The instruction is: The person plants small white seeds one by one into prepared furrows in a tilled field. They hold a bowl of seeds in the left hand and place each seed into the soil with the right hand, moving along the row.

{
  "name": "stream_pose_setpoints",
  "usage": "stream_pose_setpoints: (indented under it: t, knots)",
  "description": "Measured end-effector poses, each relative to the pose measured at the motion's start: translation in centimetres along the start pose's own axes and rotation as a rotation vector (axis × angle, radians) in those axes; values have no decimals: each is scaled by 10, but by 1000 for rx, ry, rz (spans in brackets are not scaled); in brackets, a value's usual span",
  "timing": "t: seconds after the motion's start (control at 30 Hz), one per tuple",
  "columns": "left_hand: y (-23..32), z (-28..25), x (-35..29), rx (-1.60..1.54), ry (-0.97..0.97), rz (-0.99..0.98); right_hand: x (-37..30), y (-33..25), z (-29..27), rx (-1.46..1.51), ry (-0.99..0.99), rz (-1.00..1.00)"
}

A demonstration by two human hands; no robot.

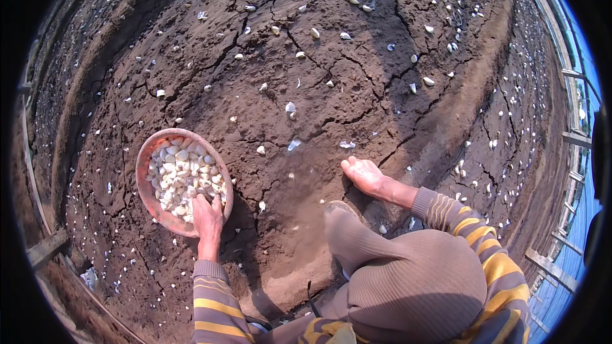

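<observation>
Head view: left hand [208, 218] at the bowl [145, 190] of pale cloves [182, 167]; right hand [364, 175] low over cracked soil [274, 175].
The bowl, reddish and round, sits left of centre on the soil, well filled; loose cloves [315, 33] lie scattered around it. The left hand reaches over the near rim, fingers bent and dipping among the contents; whether they grip any cannot be told, the tips being hidden. The right hand's fingers are curled inward, near the raised knee [347, 232]; any held item is not discernible. Assessment: single cloves should be light, firm, slightly slippery where smooth and easily bruised; pinch gently across the sides. The filled bowl is likely weighty; hold by the rim.
</observation>
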State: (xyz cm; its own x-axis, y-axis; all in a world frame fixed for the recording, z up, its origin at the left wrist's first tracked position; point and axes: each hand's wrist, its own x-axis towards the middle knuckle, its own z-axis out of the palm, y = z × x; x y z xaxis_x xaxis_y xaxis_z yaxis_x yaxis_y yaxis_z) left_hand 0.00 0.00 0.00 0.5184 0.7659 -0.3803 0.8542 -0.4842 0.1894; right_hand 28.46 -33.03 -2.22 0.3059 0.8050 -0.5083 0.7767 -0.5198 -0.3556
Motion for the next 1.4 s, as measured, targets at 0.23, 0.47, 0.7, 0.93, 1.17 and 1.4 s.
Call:
stream_pose_setpoints:
  t: [0.23, 0.47, 0.7, 0.93, 1.17, 1.4]
  knots:
    - [-11, 8, 4, -216, 99, 98, 2, -1, -38, 164, 339, -126]
    - [-31, -2, -3, -1259, 31, -422, 38, -46, -60, 495, 367, -73]
    - [38, -45, -23, -1841, -268, -293, 72, -112, -75, 974, 156, -207]
    - [108, -20, -37, -1563, -434, -207, 76, -134, -76, 1152, 28, -261]
    - [113, 7, -63, -2025, -660, -493, 40, -10, -65, 588, 333, 130]
    - [102, 44, -67, -1807, -559, -559, 52, -16, -41, 214, 324, -44]
